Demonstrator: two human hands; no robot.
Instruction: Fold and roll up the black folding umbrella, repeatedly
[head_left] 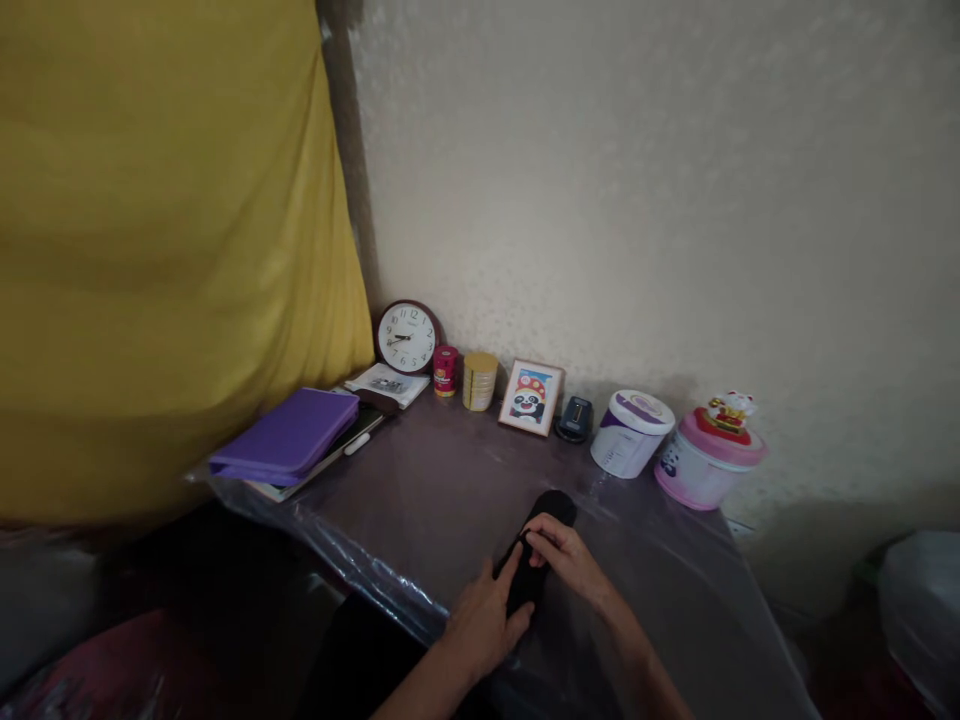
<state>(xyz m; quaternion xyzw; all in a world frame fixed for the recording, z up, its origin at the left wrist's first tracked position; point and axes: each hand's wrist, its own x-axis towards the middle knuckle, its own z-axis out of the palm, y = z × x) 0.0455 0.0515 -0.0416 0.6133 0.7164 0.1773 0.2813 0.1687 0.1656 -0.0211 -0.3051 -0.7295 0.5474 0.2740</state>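
Note:
A flat black piece of cloth, like a sock [538,552], lies on the dark table under a clear plastic sheet [420,500]. My left hand [484,622] rests flat on its near end, index finger stretched out along it, open. My right hand [564,556] lies on the middle of the cloth with its fingertips curled and pinching the fabric. Both forearms come in from the bottom edge.
Along the wall stand a round clock [407,337], a red tin [445,370], a yellow tin [479,380], a framed panda picture [531,397], a small black device [575,418], a white tub [630,432] and a pink tub with a cat figurine [709,458]. A purple folder [289,437] lies left under a yellow curtain [165,250].

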